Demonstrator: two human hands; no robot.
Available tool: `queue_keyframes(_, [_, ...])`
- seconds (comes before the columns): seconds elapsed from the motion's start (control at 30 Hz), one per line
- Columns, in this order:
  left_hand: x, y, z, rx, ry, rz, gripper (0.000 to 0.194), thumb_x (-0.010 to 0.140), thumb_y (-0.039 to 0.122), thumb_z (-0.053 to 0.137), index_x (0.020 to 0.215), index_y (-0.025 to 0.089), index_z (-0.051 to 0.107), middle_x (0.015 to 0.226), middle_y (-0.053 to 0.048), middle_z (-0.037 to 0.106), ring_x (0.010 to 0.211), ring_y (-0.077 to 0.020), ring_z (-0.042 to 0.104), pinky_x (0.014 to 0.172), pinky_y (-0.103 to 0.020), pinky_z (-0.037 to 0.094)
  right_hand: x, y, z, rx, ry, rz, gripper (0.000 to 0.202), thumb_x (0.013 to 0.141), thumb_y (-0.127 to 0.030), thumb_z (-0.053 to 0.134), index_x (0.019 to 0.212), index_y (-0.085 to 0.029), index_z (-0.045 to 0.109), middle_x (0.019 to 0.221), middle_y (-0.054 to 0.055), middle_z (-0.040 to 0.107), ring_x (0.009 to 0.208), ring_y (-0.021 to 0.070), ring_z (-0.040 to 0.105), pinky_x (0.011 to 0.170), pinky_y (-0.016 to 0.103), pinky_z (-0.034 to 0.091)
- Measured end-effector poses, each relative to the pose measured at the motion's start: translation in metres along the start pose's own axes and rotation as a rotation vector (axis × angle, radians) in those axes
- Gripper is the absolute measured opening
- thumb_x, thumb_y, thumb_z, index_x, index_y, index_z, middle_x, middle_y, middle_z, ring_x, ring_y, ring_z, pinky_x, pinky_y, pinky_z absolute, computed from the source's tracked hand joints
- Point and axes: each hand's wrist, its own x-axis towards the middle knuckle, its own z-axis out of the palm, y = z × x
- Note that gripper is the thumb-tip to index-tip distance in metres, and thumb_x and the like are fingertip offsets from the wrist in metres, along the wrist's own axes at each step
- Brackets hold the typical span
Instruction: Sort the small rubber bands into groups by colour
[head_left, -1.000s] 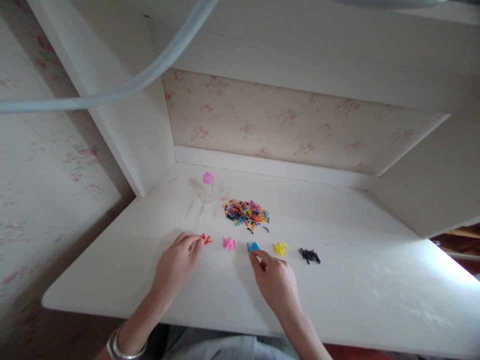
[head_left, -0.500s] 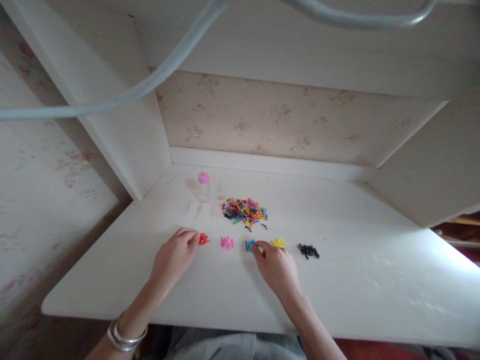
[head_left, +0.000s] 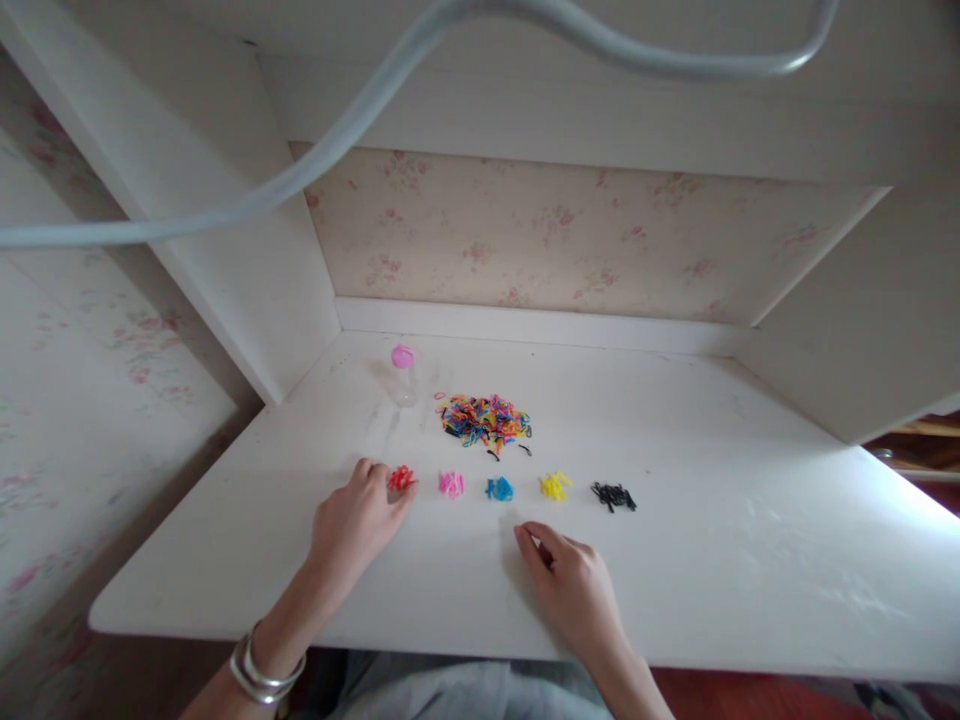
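My left hand (head_left: 356, 520) rests at a small pile of red rubber bands (head_left: 402, 479), thumb on its near side and fingers on its far left, spread apart around it. Pink rubber bands (head_left: 451, 485), blue rubber bands (head_left: 499, 489), yellow rubber bands (head_left: 555, 487) and black rubber bands (head_left: 613, 496) lie in separate little piles in a row to the right. My right hand (head_left: 574, 580) hovers or rests just in front of the blue and yellow piles, touching neither. Its thumb and index fingertips are pressed together, and nothing shows between them.
Behind the row lies a larger heap of mixed-colour rubber bands (head_left: 486, 420) with a few strays around it. A clear bottle with a pink lid (head_left: 403, 358) stands at its back left. A pale cable (head_left: 330, 160) crosses overhead in front of the white desk (head_left: 720, 560).
My right hand has left the blue pile and moved back toward the desk's front edge. The blue pile looks more compact. My left thumb has shifted to the near side of the red pile.
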Motion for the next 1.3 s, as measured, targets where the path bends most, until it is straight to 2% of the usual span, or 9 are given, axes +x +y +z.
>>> queue_keyframes(0.23, [0.008, 0.008, -0.001, 0.019, -0.007, 0.001, 0.039, 0.087, 0.048, 0.037, 0.085, 0.019, 0.062, 0.093, -0.008, 0.061, 0.064, -0.0189, 0.063, 0.055, -0.027, 0.04, -0.005, -0.001, -0.001, -0.068, -0.015, -0.083, 0.037, 0.093, -0.038, 0.033, 0.085, -0.027, 0.068, 0.061, 0.0, 0.064, 0.057, 0.0127, 0.059, 0.054, 0.021, 0.031])
queue_keyframes(0.5, [0.004, 0.016, -0.002, 0.095, 0.038, -0.015, 0.04, 0.089, 0.045, 0.033, 0.085, 0.018, 0.062, 0.093, -0.008, 0.061, 0.065, -0.0192, 0.063, 0.054, -0.026, 0.039, -0.007, 0.001, -0.001, -0.099, 0.012, -0.156, 0.036, 0.094, -0.036, 0.034, 0.085, -0.027, 0.068, 0.062, -0.001, 0.065, 0.058, 0.0115, 0.06, 0.054, 0.021, 0.029])
queue_keyframes(0.67, [0.003, 0.015, -0.006, 0.093, 0.006, -0.01, 0.045, 0.089, 0.05, 0.032, 0.085, 0.019, 0.063, 0.092, -0.007, 0.062, 0.065, -0.0199, 0.064, 0.053, -0.027, 0.039, -0.003, 0.001, -0.004, -0.024, -0.006, -0.117, 0.035, 0.093, -0.038, 0.035, 0.085, -0.027, 0.068, 0.063, -0.001, 0.066, 0.057, 0.0113, 0.059, 0.054, 0.02, 0.03])
queue_keyframes(0.8, [0.0, 0.011, -0.009, 0.052, -0.01, -0.029, 0.046, 0.088, 0.054, 0.032, 0.089, 0.022, 0.064, 0.096, -0.006, 0.063, 0.064, -0.0196, 0.064, 0.053, -0.027, 0.039, 0.018, -0.005, -0.019, -0.017, -0.016, -0.069, 0.033, 0.091, -0.04, 0.037, 0.087, -0.029, 0.068, 0.062, -0.002, 0.065, 0.055, 0.0108, 0.058, 0.055, 0.02, 0.033])
queue_keyframes(0.97, [-0.015, 0.001, -0.008, -0.026, 0.002, -0.044, 0.042, 0.088, 0.054, 0.035, 0.098, 0.024, 0.062, 0.103, -0.005, 0.063, 0.063, -0.0166, 0.063, 0.053, -0.025, 0.036, 0.065, -0.018, -0.033, -0.179, -0.08, -0.023, 0.033, 0.089, -0.043, 0.039, 0.094, -0.031, 0.069, 0.074, 0.001, 0.069, 0.068, 0.0145, 0.063, 0.06, 0.022, 0.037])
queue_keyframes(1.13, [-0.029, -0.011, -0.003, -0.079, 0.043, -0.013, 0.031, 0.089, 0.046, 0.038, 0.091, 0.025, 0.062, 0.099, -0.001, 0.065, 0.063, -0.0148, 0.063, 0.052, -0.024, 0.034, 0.103, -0.033, -0.023, -0.358, -0.216, 0.013, 0.03, 0.085, -0.039, 0.044, 0.099, -0.029, 0.069, 0.093, 0.007, 0.069, 0.083, 0.0215, 0.063, 0.069, 0.029, 0.043])
queue_keyframes(1.3, [-0.033, -0.021, 0.009, -0.152, 0.078, -0.001, 0.023, 0.089, 0.038, 0.042, 0.087, 0.024, 0.06, 0.095, 0.001, 0.065, 0.065, -0.0125, 0.062, 0.051, -0.022, 0.034, 0.115, -0.042, -0.013, -0.433, -0.29, 0.008, 0.031, 0.085, -0.035, 0.043, 0.098, -0.023, 0.069, 0.096, 0.012, 0.068, 0.088, 0.0235, 0.063, 0.073, 0.032, 0.044])
